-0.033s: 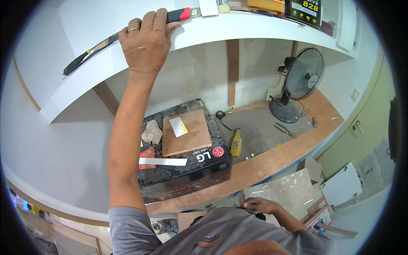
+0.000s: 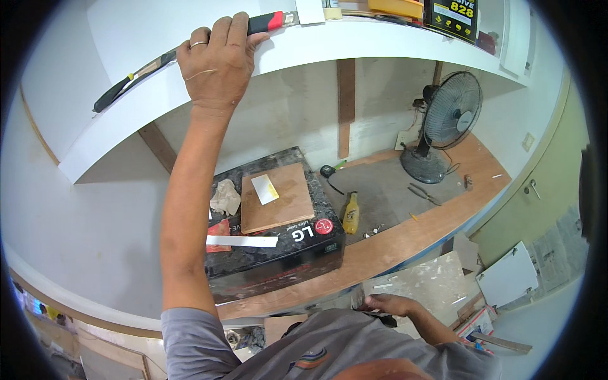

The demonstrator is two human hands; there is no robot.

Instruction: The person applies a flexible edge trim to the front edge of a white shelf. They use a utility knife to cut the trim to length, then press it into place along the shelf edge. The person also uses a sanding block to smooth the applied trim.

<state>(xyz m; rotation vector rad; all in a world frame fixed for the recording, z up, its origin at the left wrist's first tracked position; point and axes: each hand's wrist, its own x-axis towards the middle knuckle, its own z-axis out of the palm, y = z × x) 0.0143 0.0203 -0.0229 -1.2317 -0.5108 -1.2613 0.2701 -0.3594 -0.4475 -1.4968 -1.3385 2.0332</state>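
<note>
Head view: left hand [image 2: 218,62] half-curls over shelf edge [image 2: 380,42], room below; right hand [image 2: 389,305] curled; holds unclear.

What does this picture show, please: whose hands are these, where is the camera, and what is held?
No robot here: these are one person's bare hands. A camera worn on the head looks down; its wide lens bends straight edges. The left hand lies over a black-and-red tool on the white shelf; whether it grips it is unclear. The right hand is near the waist; what it holds, if anything, is hard to tell. Below, on the wooden bench, are a black box bearing a board, a bottle, pliers and a fan.
</note>
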